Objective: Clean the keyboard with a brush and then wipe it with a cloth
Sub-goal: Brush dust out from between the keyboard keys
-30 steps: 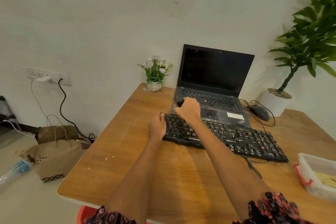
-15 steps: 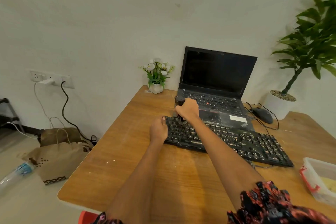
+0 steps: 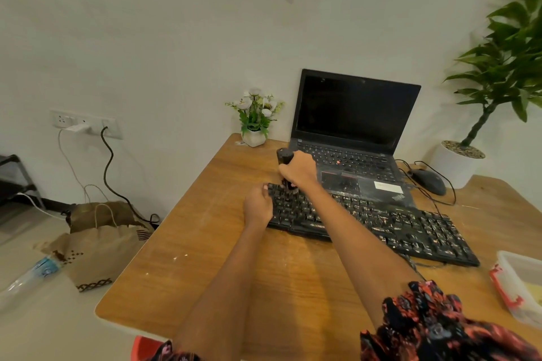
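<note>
Keyboard [image 3: 366, 221] under right-hand [image 3: 299, 168] brush [image 3: 285, 155]

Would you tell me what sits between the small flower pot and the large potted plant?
In the head view, the open black laptop and black mouse.

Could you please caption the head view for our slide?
Right hand brushes the keyboard with a black brush; left hand steadies its end.
</note>
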